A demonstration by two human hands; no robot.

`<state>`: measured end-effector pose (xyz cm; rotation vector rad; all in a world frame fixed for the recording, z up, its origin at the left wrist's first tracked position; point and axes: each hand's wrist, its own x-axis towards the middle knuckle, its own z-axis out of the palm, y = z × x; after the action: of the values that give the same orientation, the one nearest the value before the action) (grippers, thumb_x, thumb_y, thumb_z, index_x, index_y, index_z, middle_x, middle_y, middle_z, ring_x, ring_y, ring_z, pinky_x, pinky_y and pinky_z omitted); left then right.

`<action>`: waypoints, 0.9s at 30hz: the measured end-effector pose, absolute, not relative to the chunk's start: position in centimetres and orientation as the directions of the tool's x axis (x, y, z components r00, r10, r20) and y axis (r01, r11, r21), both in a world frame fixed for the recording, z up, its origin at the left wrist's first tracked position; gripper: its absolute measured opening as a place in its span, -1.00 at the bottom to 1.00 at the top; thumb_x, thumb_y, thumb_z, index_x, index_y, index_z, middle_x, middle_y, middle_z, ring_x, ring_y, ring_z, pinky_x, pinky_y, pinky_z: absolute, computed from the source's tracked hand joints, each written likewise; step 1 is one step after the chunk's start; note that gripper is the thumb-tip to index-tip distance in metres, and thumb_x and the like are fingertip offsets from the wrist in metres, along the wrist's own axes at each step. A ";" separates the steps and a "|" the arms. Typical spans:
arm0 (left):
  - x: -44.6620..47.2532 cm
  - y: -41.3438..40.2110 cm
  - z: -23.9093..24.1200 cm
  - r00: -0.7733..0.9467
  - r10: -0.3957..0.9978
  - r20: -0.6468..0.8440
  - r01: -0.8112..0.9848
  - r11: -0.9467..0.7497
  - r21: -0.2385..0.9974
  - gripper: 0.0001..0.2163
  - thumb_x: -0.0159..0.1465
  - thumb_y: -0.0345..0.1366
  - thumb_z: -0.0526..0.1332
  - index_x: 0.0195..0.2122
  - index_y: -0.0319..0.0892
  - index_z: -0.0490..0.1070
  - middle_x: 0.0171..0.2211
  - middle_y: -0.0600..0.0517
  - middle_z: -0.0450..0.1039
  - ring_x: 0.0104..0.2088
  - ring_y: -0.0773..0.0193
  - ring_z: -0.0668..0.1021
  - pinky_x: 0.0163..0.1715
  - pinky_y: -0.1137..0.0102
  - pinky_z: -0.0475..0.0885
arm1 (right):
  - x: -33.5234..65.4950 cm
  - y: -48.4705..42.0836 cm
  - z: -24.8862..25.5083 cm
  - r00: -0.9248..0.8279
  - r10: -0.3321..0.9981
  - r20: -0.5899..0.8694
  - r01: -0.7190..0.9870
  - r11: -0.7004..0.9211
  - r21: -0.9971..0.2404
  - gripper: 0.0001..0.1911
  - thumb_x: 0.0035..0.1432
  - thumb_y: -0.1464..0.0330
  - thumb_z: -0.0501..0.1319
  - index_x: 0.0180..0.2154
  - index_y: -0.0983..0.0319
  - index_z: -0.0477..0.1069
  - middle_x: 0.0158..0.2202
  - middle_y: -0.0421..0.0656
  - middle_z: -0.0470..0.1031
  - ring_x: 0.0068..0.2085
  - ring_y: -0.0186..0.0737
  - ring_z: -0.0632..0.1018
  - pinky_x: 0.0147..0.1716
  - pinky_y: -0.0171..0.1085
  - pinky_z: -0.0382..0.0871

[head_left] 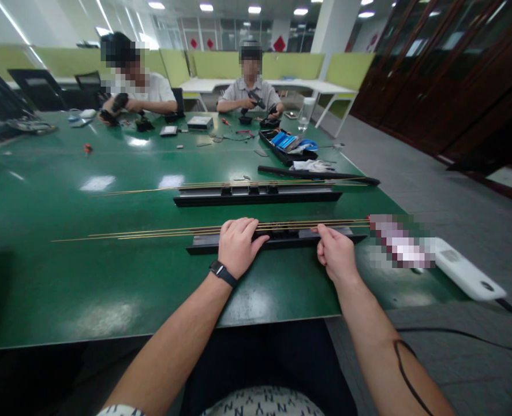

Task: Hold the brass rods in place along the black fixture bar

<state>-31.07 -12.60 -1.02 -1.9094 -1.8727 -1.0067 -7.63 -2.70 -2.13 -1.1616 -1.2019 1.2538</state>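
Observation:
Close to the table's near edge lies a long black metal channel [208, 245], with several thin gold-coloured rods [164, 233] running along it and past both its ends. My left hand [239, 247], wearing a dark wristband, is laid across the rods and channel, its fingers bent over them and the thumb apart. Further right, my right hand [337, 254] is closed in a pinch at a rod near the channel's right part. Dark pieces [281, 234] sit inside the channel between my hands. What is under my left fingers is hidden.
Behind lies a second black channel [256, 199] with similar rods, then a black tube [316, 173]. White gloves [311, 166] and a black tray [277, 149] stand beyond. A white power strip [467, 268] is at the right edge. Two people work across the green table [108, 294].

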 end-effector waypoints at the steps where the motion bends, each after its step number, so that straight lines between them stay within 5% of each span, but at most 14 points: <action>1: -31.1 -12.6 -1.0 -0.085 0.759 0.646 0.957 -0.119 0.265 -0.69 0.34 -0.08 0.32 0.02 -0.11 0.49 0.01 -0.07 0.60 0.06 0.07 0.58 0.12 0.13 0.32 | -7.7 -2.7 -2.1 -0.044 0.999 0.005 -0.028 0.004 -1.000 -0.56 0.14 0.01 0.35 -0.27 0.29 0.56 -0.76 -0.32 0.28 -0.82 -0.46 0.17 -0.87 -0.46 -0.05; 27: -31.2 -12.6 -1.1 -0.089 0.763 0.640 0.954 -0.120 0.275 -0.68 0.35 -0.07 0.30 0.03 -0.10 0.49 0.01 -0.08 0.60 0.08 0.06 0.57 0.12 0.12 0.32 | -7.5 -2.6 -1.8 0.012 0.999 -0.045 -0.141 -0.043 -0.989 -0.60 0.13 0.05 0.36 -0.27 0.28 0.54 -0.75 -0.31 0.30 -0.82 -0.44 0.19 -0.87 -0.44 -0.04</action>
<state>-31.16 -12.61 -1.08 -1.9138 -1.8801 -1.0152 -7.53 -2.58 -1.84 -1.1437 -1.0720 1.2936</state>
